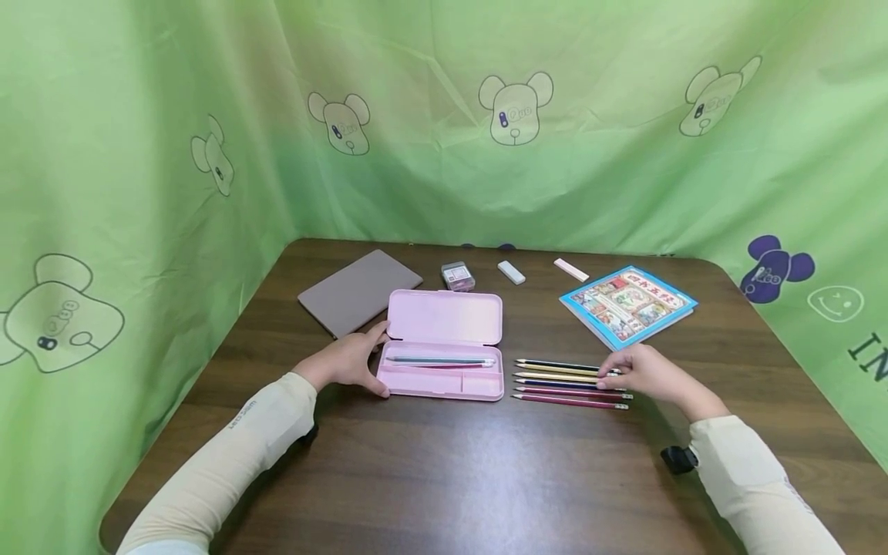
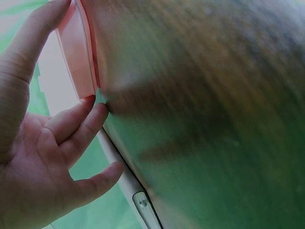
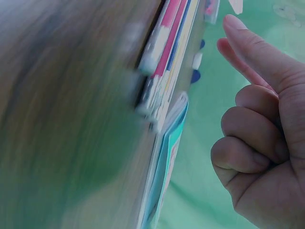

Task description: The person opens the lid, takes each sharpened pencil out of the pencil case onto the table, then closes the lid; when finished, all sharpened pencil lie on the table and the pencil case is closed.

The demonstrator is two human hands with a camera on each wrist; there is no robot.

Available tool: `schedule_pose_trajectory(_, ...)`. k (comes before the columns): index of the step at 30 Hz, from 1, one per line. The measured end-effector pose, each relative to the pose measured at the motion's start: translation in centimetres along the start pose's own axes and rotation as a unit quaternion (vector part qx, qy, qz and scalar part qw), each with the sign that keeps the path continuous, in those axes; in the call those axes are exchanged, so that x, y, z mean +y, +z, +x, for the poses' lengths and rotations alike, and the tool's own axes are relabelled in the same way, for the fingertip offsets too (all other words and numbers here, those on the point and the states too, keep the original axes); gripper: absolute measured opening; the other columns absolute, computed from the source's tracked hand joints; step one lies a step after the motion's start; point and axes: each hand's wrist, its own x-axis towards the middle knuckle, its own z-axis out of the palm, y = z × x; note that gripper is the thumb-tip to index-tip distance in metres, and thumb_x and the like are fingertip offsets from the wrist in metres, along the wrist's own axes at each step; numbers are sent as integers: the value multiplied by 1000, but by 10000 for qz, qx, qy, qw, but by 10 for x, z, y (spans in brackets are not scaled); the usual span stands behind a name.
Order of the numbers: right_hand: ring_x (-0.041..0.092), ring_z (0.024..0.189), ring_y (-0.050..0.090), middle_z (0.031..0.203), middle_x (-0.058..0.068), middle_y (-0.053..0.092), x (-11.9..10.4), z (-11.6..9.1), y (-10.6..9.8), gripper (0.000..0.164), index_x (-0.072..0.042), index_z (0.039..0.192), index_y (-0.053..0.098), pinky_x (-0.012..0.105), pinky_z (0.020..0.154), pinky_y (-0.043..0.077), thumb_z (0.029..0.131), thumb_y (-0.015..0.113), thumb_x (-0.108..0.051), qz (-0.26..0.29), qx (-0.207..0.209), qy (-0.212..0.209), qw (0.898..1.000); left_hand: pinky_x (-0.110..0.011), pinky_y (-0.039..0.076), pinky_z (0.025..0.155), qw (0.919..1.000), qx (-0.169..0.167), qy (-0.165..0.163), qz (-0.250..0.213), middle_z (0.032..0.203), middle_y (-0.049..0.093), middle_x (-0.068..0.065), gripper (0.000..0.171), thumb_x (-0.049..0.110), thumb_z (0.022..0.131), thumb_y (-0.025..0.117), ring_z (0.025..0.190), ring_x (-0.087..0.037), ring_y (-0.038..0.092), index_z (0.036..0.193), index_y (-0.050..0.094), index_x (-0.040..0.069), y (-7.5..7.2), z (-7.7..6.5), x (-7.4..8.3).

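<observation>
An open pink pencil case (image 1: 444, 381) lies on the table, a green pencil (image 1: 437, 360) and a reddish one side by side in its long compartment. My left hand (image 1: 350, 361) holds the case's left end, thumb at the front corner and fingers toward the hinge; the left wrist view shows fingertips against the pink case (image 2: 78, 57). Several pencils (image 1: 562, 389) lie in a row to the right of the case, points leftward. Above their eraser ends is my right hand (image 1: 648, 378). In the right wrist view its thumb and index finger extend, apart from the pencils (image 3: 164, 57), while the other fingers curl.
Behind the case are a grey flat notebook-like slab (image 1: 361, 289), a small clear box (image 1: 458, 276), a white eraser-like block (image 1: 512, 272) and a pink strip (image 1: 571, 269). A blue-bordered book (image 1: 627, 304) lies behind my right hand. Green curtains (image 1: 444, 177) surround the table.
</observation>
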Motion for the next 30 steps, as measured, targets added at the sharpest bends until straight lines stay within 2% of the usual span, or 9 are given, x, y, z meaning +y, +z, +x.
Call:
schedule_pose_trajectory(4, -3, 56, 43, 72, -5, 68, -5, 11, 7, 11, -13, 81, 70, 20, 53, 40, 79, 73, -23, 55, -52, -168, 9998, -43, 37, 103, 10000, -10, 10, -6, 138, 49, -10, 122, 47, 59, 84, 123, -26, 49, 147, 12, 4, 1, -1, 0)
schedule_pose_trajectory(8, -2, 59, 48, 76, -5, 69, -12, 23, 12, 10, -14, 82, 71, 20, 57, 43, 80, 72, -23, 29, -190, -156, 9997, -44, 37, 102, 10000, -19, -33, -2, 138, 49, -10, 122, 48, 59, 84, 123, -26, 49, 147, 12, 5, 1, -1, 0)
schedule_pose_trajectory(16, 1, 65, 52, 83, -1, 71, -28, 47, 23, 13, -12, 83, 72, 22, 59, 44, 80, 71, -24, 118, -444, -294, 9985, -43, 37, 103, 9999, -70, -70, -36, 139, 48, -8, 124, 49, 58, 84, 124, -25, 48, 148, 11, 5, 4, -2, -1)
schedule_pose_trajectory(23, 5, 73, 59, 84, -3, 71, -48, 69, 26, 11, -14, 84, 73, 25, 66, 48, 79, 72, -24, -142, -374, -530, 9978, -42, 38, 102, 10000, 6, -37, 13, 139, 48, -7, 122, 47, 59, 84, 123, -25, 49, 148, 11, 5, 2, -1, 0)
schedule_pose_trajectory(26, 6, 68, 56, 83, -4, 70, -56, 77, 28, 11, -15, 85, 73, 24, 63, 47, 79, 72, -25, -153, -434, -522, 9976, -43, 38, 102, 10000, 51, 15, 55, 139, 49, -7, 122, 46, 58, 84, 122, -25, 50, 147, 12, 4, 1, -1, 0)
schedule_pose_trajectory(30, 6, 57, 45, 79, -6, 69, -63, 86, 34, 12, -15, 86, 73, 23, 54, 41, 79, 72, -25, -88, -534, -567, 9969, -43, 38, 102, 10000, 63, 22, 74, 139, 49, -8, 122, 46, 58, 84, 122, -25, 50, 147, 13, 3, 1, -1, 1)
